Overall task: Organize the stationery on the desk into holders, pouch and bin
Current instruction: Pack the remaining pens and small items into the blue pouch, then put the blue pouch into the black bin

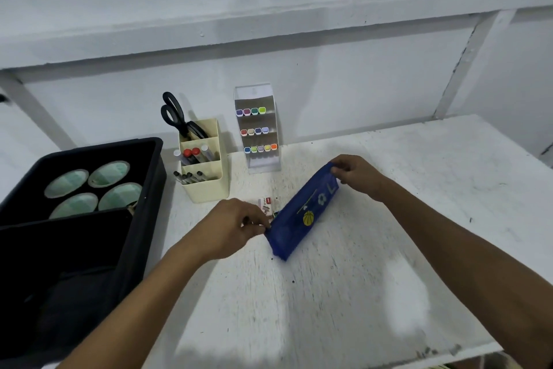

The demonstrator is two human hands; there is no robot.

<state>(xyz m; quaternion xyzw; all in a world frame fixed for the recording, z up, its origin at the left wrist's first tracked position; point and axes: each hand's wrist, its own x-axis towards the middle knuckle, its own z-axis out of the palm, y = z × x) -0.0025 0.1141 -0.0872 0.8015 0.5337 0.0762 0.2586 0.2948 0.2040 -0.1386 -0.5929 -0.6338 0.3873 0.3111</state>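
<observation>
The blue pouch (302, 213) is pinched at its ends by left hand (230, 228) and right hand (356, 174); zipping seems underway, so a steady pull is called for.

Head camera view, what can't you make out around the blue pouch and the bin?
- Blue pouch: contents hidden by its fabric.
- Left hand: fingers curl over the pouch end, hiding any zipper.
- Small box: label too small, partly behind the left hand.
- Black bin: near part dark, cut off by the left edge.
</observation>
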